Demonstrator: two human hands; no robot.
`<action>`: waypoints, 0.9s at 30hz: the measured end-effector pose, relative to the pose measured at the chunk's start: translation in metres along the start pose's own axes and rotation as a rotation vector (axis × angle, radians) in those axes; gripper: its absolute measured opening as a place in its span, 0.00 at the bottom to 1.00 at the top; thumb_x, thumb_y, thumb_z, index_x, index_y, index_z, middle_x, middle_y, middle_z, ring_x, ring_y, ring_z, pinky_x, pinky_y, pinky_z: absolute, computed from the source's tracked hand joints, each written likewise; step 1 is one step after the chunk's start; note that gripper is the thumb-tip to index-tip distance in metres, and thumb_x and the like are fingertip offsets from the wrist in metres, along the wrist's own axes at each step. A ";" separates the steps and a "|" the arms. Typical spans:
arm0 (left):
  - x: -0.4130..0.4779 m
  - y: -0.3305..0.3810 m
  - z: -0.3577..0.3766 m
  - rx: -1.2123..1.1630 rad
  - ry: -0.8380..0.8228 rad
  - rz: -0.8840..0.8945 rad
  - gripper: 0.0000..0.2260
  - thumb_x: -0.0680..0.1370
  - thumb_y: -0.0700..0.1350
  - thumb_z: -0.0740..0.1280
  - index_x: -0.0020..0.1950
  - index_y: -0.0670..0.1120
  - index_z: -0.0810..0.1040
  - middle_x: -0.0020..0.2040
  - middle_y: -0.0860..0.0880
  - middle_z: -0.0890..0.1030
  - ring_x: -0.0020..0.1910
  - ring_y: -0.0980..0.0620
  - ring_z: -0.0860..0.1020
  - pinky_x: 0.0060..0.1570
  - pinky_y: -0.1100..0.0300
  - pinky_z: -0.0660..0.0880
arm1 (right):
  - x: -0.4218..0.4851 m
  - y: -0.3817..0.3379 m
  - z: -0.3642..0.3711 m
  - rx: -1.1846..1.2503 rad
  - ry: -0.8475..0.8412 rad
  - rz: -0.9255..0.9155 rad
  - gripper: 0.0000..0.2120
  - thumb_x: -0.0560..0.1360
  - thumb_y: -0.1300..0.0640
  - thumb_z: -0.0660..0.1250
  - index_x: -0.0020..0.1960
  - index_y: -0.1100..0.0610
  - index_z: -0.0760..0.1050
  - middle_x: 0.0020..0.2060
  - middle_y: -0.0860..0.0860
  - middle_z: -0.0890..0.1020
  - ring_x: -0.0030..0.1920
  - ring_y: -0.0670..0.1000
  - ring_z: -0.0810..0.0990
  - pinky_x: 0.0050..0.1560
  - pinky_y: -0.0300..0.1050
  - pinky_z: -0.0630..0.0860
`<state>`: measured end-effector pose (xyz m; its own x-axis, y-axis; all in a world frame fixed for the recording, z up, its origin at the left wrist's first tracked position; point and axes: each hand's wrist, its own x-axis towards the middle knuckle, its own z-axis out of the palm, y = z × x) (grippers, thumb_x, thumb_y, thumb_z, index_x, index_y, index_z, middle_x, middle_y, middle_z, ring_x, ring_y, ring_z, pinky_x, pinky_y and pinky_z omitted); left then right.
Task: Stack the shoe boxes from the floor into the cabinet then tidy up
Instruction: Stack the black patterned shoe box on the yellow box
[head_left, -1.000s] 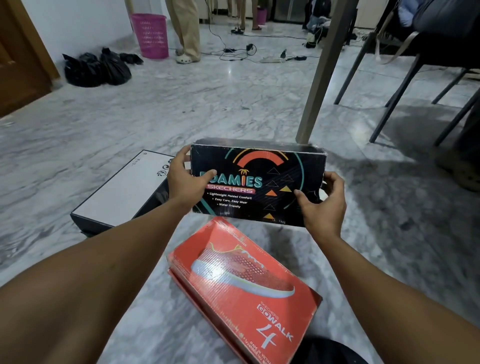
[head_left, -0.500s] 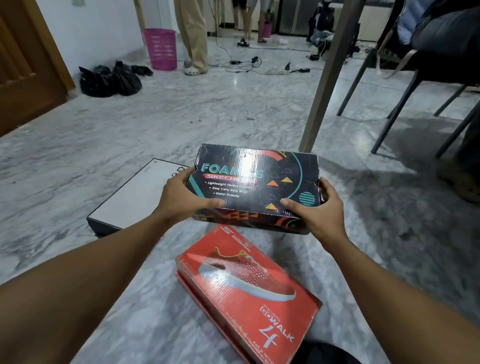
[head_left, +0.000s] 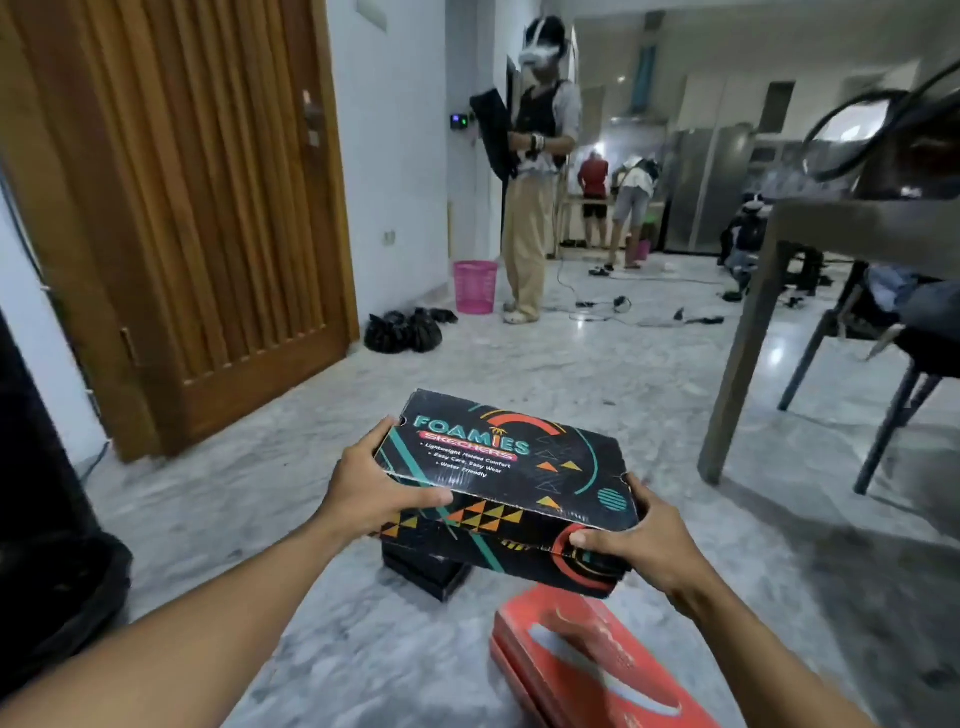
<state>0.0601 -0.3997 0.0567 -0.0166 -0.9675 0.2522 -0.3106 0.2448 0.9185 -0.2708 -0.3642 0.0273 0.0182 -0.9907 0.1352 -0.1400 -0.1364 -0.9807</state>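
A black shoe box (head_left: 514, 467) with colourful print and the word FOAMIES is lifted off the floor, lid up, held at both short ends. My left hand (head_left: 371, 486) grips its left end, my right hand (head_left: 636, 545) grips its right front corner. Under it, a dark box (head_left: 423, 569) lies on the marble floor, mostly hidden. A red shoe box (head_left: 587, 670) with a shoe picture lies on the floor at the bottom right, partly cut off by the frame.
A wooden door (head_left: 182, 208) stands at the left. A table leg (head_left: 740, 353) and chairs (head_left: 883, 364) are at the right. A person (head_left: 535, 182) stands ahead near a pink basket (head_left: 474, 287), black bags (head_left: 402, 332) and cables (head_left: 613, 304). A dark object (head_left: 41, 519) is at the far left.
The black box has been raised and levelled in both hands. My view has tilted up, so the door and the standing person now show; the white-lidded box is now mostly hidden.
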 end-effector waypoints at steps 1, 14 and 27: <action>-0.008 0.020 -0.019 0.038 0.024 0.026 0.40 0.48 0.50 0.88 0.55 0.61 0.77 0.50 0.58 0.86 0.50 0.57 0.84 0.57 0.52 0.80 | -0.005 -0.021 0.008 -0.003 -0.017 -0.037 0.35 0.59 0.66 0.83 0.63 0.53 0.76 0.50 0.47 0.87 0.49 0.47 0.86 0.43 0.35 0.79; -0.192 0.205 -0.205 0.235 0.438 0.317 0.41 0.53 0.45 0.87 0.63 0.52 0.74 0.53 0.57 0.82 0.50 0.68 0.80 0.46 0.71 0.78 | -0.114 -0.229 0.114 0.084 -0.189 -0.458 0.39 0.59 0.63 0.84 0.66 0.50 0.74 0.56 0.48 0.85 0.56 0.47 0.84 0.52 0.38 0.80; -0.359 0.298 -0.350 0.506 0.850 0.313 0.42 0.48 0.53 0.86 0.60 0.59 0.76 0.48 0.61 0.84 0.49 0.65 0.81 0.50 0.64 0.80 | -0.166 -0.350 0.269 0.303 -0.553 -0.720 0.36 0.62 0.65 0.82 0.64 0.48 0.72 0.56 0.44 0.84 0.56 0.45 0.83 0.53 0.37 0.79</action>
<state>0.3059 0.0433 0.3466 0.4496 -0.4538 0.7694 -0.7737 0.2326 0.5893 0.0412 -0.1527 0.3107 0.4760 -0.5184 0.7104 0.3477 -0.6311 -0.6934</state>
